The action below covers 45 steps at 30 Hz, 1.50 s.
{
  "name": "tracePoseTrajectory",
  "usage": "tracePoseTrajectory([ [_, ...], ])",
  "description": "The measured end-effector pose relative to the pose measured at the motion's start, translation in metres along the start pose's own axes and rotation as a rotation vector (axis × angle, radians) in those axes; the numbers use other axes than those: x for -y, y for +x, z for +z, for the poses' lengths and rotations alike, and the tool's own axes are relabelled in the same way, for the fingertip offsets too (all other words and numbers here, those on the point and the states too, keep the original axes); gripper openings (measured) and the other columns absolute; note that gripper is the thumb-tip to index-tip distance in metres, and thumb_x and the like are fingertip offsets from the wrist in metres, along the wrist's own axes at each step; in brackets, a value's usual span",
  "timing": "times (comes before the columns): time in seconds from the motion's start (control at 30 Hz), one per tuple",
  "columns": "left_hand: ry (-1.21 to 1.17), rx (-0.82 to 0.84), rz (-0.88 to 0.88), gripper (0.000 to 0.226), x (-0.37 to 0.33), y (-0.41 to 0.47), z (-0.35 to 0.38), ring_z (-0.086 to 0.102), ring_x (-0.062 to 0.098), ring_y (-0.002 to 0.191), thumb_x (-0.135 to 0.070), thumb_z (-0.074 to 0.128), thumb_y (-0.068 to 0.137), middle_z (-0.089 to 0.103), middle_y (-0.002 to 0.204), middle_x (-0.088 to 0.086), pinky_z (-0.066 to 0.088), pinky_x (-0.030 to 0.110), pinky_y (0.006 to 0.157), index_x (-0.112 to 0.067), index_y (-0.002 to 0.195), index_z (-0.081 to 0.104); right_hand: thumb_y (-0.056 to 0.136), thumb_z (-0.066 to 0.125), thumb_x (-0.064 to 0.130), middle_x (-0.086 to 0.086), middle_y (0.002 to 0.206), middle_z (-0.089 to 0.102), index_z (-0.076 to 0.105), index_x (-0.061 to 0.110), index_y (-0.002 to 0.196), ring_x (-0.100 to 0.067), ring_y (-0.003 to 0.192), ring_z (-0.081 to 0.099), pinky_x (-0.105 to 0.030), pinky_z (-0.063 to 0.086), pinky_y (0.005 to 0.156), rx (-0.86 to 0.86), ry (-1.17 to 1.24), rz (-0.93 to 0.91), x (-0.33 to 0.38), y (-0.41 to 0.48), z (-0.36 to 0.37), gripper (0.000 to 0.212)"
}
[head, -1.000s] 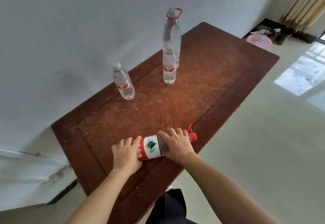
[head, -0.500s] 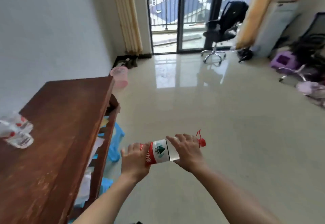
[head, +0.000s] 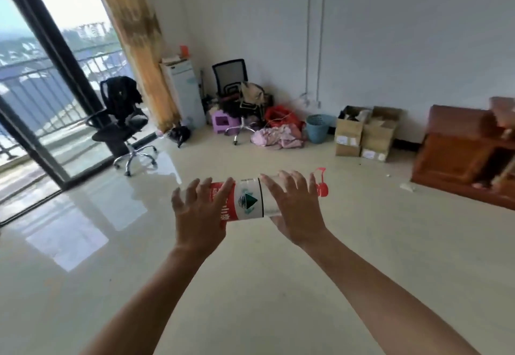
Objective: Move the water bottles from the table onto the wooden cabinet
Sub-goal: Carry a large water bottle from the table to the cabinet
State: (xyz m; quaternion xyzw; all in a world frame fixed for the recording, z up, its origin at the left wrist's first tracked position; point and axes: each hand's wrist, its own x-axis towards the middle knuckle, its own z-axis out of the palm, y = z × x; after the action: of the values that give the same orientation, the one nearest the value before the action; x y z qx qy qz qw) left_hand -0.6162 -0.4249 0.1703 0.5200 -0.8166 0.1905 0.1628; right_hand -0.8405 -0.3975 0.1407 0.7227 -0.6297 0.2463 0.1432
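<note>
Fingers (head: 284, 184) on both our hands are spread wide and pressed onto the water bottle (head: 248, 201), so it's pinched between two palms rather than wrapped in a fist. Biggest stuff first: pale glossy tile floor (head: 250, 285) all around us, and the wooden cabinet (head: 457, 154) sitting against the far wall off to our right, well apart from us. The table isn't in sight at all.

The bottle is out in front of us at about chest level, lying sideways in the air over the floor, red cap (head: 322, 188) and its loop handle pointing right. Our left hand (head: 199, 215) covers the base end and the red part of the label; our right hand (head: 295, 209) covers the clear shoulder near the neck.

Looks like a big full one, so probably heavy and a bit slick on the smooth plastic. We reckon holding it at both ends is the safe bet, or by that cap loop.
</note>
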Motion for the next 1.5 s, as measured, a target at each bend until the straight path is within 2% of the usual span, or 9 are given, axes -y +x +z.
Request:
tracePoseTrajectory([
  [0.2, -0.258, -0.034, 0.237, 0.106, -0.099, 0.163, 0.055, 0.044, 0.041, 0.122, -0.031, 0.094, 0.050, 0.054, 0.131, 0.019, 0.034, 0.069, 0.101, -0.031, 0.142, 0.041, 0.065, 0.090, 0.033, -0.012, 0.141, 0.051, 0.037, 0.032, 0.149, -0.037, 0.132, 0.045, -0.068, 0.030, 0.112, 0.010, -0.221, 0.262, -0.139, 0.044, -0.033, 0.099],
  [0.4, -0.502, -0.051, 0.516, 0.101, -0.259, 0.262, 0.081, 0.046, 0.039, 0.121, -0.030, 0.093, 0.052, 0.054, 0.128, 0.015, 0.034, 0.069, 0.100, -0.033, 0.140, 0.043, 0.062, 0.092, 0.028, -0.007, 0.143, 0.048, 0.038, 0.032, 0.150, -0.034, 0.135, 0.042, -0.070, 0.025, 0.113, -0.005, -0.410, 0.547, -0.269, 0.010, -0.083, 0.103],
  [0.6, -0.556, -0.041, 0.757, 0.098, -0.421, 0.329, 0.117, 0.049, 0.037, 0.119, -0.033, 0.091, 0.053, 0.057, 0.124, 0.012, 0.038, 0.067, 0.096, -0.033, 0.139, 0.043, 0.064, 0.092, 0.036, -0.009, 0.145, 0.050, 0.039, 0.031, 0.151, -0.035, 0.137, 0.042, -0.066, 0.028, 0.113, -0.025, -0.534, 0.773, -0.397, -0.038, -0.098, 0.102],
  [0.7, -0.544, -0.029, 0.818, 0.099, -0.501, 0.369, 0.129, 0.049, 0.035, 0.118, -0.034, 0.091, 0.054, 0.057, 0.124, 0.010, 0.038, 0.066, 0.097, -0.034, 0.140, 0.042, 0.063, 0.092, 0.039, -0.007, 0.145, 0.051, 0.038, 0.032, 0.151, -0.033, 0.137, 0.043, -0.065, 0.027, 0.115, -0.012, -0.546, 0.862, -0.475, -0.046, -0.105, 0.104],
  [0.83, -0.549, -0.085, 0.838, 0.099, -0.583, 0.438, 0.134, 0.048, 0.034, 0.118, -0.036, 0.090, 0.055, 0.057, 0.124, 0.009, 0.037, 0.065, 0.097, -0.033, 0.141, 0.042, 0.064, 0.091, 0.044, -0.006, 0.144, 0.051, 0.037, 0.034, 0.152, -0.032, 0.136, 0.042, -0.064, 0.029, 0.113, -0.033, -0.566, 0.866, -0.577, -0.030, -0.124, 0.104],
  [1.07, -0.584, -0.201, 0.808, 0.091, -0.686, 0.561, 0.158, 0.050, 0.036, 0.116, -0.030, 0.086, 0.058, 0.058, 0.123, 0.010, 0.034, 0.062, 0.097, -0.031, 0.140, 0.046, 0.063, 0.091, 0.039, -0.006, 0.141, 0.051, 0.038, 0.031, 0.150, -0.033, 0.133, 0.045, -0.064, 0.029, 0.112, -0.063, -0.609, 0.815, -0.730, 0.026, -0.137, 0.102],
  [1.23, -0.597, -0.159, 0.810, 0.095, -0.765, 0.640, 0.207, 0.052, 0.036, 0.116, -0.041, 0.090, 0.054, 0.059, 0.124, 0.010, 0.036, 0.062, 0.095, -0.031, 0.139, 0.048, 0.059, 0.094, 0.042, -0.006, 0.140, 0.052, 0.038, 0.032, 0.148, -0.032, 0.131, 0.047, -0.063, 0.031, 0.110, -0.026, -0.627, 0.816, -0.846, 0.059, -0.115, 0.105],
  [1.4, -0.656, -0.097, 0.815, 0.093, -0.850, 0.735, 0.249, 0.053, 0.036, 0.117, -0.036, 0.089, 0.053, 0.060, 0.124, 0.009, 0.036, 0.062, 0.095, -0.032, 0.137, 0.047, 0.058, 0.094, 0.046, -0.006, 0.133, 0.056, 0.042, 0.032, 0.145, -0.032, 0.126, 0.052, -0.064, 0.035, 0.108, -0.023, -0.620, 0.858, -0.966, 0.099, -0.100, 0.103],
  [1.5, -0.683, -0.111, 0.853, 0.093, -0.913, 0.795, 0.263, 0.051, 0.036, 0.121, -0.038, 0.089, 0.055, 0.060, 0.126, 0.008, 0.035, 0.064, 0.099, -0.033, 0.137, 0.044, 0.062, 0.093, 0.044, -0.007, 0.137, 0.055, 0.040, 0.032, 0.145, -0.032, 0.128, 0.050, -0.064, 0.038, 0.107, -0.025, -0.639, 0.877, -1.041, 0.116, -0.106, 0.100],
])
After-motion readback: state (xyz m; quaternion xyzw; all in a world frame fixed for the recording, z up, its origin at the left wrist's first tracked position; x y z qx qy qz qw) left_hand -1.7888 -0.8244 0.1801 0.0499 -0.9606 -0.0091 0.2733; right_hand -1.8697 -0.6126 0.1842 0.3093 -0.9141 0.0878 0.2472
